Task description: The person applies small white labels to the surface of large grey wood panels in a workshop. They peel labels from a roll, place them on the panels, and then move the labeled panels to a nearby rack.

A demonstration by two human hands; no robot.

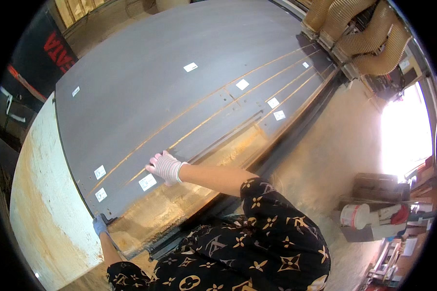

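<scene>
The circular rim of the view cuts off the surroundings on all sides, and the far edge of the grey sheet (145,92) runs out at the top. The left hand (100,225), in a blue-grey glove, is small and partly in shadow at the sheet's near left corner; its fingers are hard to make out, and whether they grip the edge cannot be told. The right hand (166,167), in a pale striped glove, lies on the sheet beside a cut line, its fingers partly bent; their undersides are hidden, so whether they have hold of anything cannot be told. The print on the white labels (147,182) is too small to assess. Ribbed hoses (347,19) cover the sheet's far right end. The sheet lies flat on a tan, dust-covered surface (153,206), which shows bare along the near side. It is matt dark grey, with long tan cut lines running from near left to far right, a few short cross cuts and several small dark holes. Labels are scattered over it, mostly toward the cut side. A white side surface (43,194), stained with tan dust, adjoins its left edge.
</scene>
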